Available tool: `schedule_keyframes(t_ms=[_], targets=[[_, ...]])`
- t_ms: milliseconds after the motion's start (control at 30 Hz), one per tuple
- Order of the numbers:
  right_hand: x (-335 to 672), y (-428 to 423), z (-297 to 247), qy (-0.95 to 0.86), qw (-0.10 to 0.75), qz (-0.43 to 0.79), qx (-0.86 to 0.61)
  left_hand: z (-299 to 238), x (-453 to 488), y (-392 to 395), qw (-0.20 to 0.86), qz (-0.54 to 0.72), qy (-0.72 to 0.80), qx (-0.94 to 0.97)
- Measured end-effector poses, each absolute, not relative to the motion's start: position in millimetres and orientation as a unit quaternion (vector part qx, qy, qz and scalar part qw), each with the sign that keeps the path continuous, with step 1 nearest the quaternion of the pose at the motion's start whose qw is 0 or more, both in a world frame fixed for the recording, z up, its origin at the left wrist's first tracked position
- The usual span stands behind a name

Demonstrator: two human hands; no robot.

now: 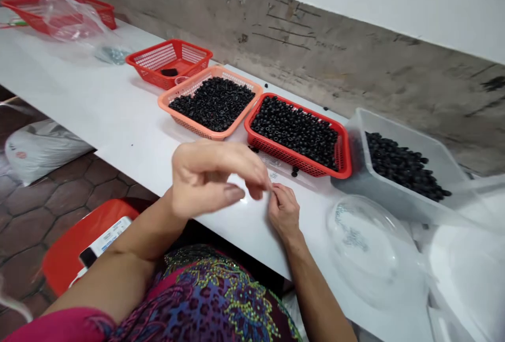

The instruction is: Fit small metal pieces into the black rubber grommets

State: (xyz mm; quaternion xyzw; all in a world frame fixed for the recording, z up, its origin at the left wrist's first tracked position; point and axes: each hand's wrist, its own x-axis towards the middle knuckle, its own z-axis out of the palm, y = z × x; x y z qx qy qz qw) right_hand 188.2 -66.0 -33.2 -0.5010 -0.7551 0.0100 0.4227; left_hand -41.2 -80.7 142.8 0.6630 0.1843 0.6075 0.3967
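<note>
My left hand (216, 176) is raised over the table's near edge, slightly blurred. Its fingers curve forward with the thumb apart from them, and nothing shows in the gap. Just right of its fingertips, my right hand (284, 210) rests low over the white table (244, 231), fingers curled and pressed together. What it holds, if anything, is too small or hidden. Beyond my hands stands a red basket (302, 161) full of small black ring-like parts (295, 129). Left of it, an orange basket (168, 101) holds many small black pieces (215, 102).
At right stand a translucent bin (351, 194) of black parts, a clear plastic lid or bowl (365, 247) and a white container (469, 273). Farther left are a red basket (138, 68) and a plastic bag (73, 16). A red stool (63, 252) carries a phone-like device (89, 257).
</note>
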Motion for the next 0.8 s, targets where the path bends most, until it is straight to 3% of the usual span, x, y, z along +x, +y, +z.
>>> schedule_keyframes(t_ms=[100, 233, 400, 567, 800], targets=[[191, -65, -33, -0.744, 0.43, 0.016, -0.511, 115, -30, -28, 0.428, 0.61, 0.142, 0.652], [199, -62, -37, -0.709, 0.442, 0.009, -0.549, 81, -15, 16, 0.46, 0.584, 0.204, 0.637], [209, -56, -46, -0.632, 0.46, 0.042, -0.622, 28, -6, 38, 0.6, 0.536, 0.303, 0.511], [215, -52, -50, -0.561, 0.483, 0.102, -0.664, 0, -4, 41, 0.816, 0.421, 0.173, 0.357], [217, -49, -48, -0.547, 0.48, 0.119, -0.675, 5, 0, 36, 0.848, 0.401, 0.088, 0.335]])
